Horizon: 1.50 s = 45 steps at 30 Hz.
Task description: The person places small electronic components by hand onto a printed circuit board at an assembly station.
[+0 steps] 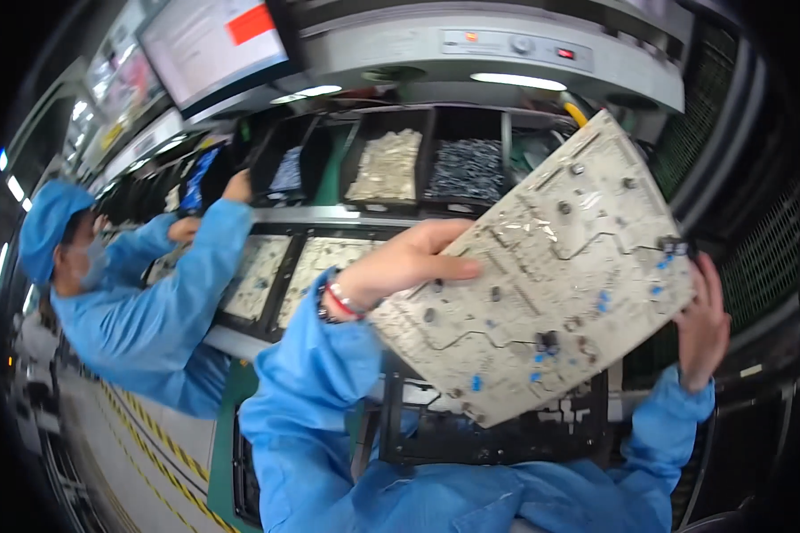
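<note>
A large pale circuit board (542,275), dotted with small blue and dark components, is held up and tilted in front of me. My left hand (413,264) grips its upper left edge, thumb lying over the face and the other fingers hidden behind. At the opposite edge, my right hand (704,324) holds the board by its right side, fingers partly out of sight behind it. Beneath the board, close to my body, is a black frame-like carrier (498,426) with cut-outs, partly covered by the board.
Black bins hold pale parts (387,164) and dark bluish parts (467,169) along the back. More boards (316,266) lie in black carriers on the line to the left. A co-worker (142,284) in blue reaches toward bins there. A monitor (213,53) hangs above.
</note>
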Tool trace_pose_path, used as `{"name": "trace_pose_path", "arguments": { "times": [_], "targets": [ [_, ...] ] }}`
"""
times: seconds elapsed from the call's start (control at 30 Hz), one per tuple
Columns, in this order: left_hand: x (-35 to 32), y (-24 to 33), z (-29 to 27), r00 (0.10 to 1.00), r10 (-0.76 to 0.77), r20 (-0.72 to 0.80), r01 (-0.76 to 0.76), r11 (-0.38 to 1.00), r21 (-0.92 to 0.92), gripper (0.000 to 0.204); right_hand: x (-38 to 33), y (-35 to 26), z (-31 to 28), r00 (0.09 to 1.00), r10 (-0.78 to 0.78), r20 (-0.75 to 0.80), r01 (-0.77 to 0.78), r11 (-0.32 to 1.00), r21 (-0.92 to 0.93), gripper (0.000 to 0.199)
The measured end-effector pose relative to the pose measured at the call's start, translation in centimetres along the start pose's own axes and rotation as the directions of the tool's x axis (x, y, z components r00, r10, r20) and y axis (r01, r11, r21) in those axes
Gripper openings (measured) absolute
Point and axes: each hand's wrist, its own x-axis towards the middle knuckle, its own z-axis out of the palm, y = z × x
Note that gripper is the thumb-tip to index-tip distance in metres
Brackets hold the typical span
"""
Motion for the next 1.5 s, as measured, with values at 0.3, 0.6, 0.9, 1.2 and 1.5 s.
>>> {"name": "trace_pose_path", "arguments": {
  "times": [0.3,0.6,0.9,1.2,1.5],
  "targets": [
    [-1.4,-1.0,-0.9,0.956,-0.095,0.278,0.093,0.995,0.02,0.054,-4.9,2.4,2.5,0.913,0.406,0.05,-0.404,0.913,-0.051,0.048],
    [-10.6,-8.3,2.0,0.778,0.302,-0.552,0.446,0.353,0.822,0.048,-11.7,3.8,3.5,0.825,0.51,-0.241,-0.528,0.849,-0.012,0.035],
    [-11.5,-14.9,7.8,0.688,0.189,-0.7,0.581,0.434,0.688,0.072,-12.7,5.6,5.3,0.801,0.527,-0.283,-0.556,0.831,-0.026,0.036],
    [-11.9,-15.7,7.5,0.669,0.22,-0.71,0.527,0.533,0.662,0.074,-13.1,5.9,5.7,0.811,0.52,-0.267,-0.56,0.823,-0.099,0.036],
    [-11.8,-16.0,7.6,0.664,0.239,-0.708,0.504,0.557,0.66,0.077,-13.1,6.0,5.9,0.78,0.578,-0.238,-0.616,0.776,-0.133,0.038]
  ]
}}
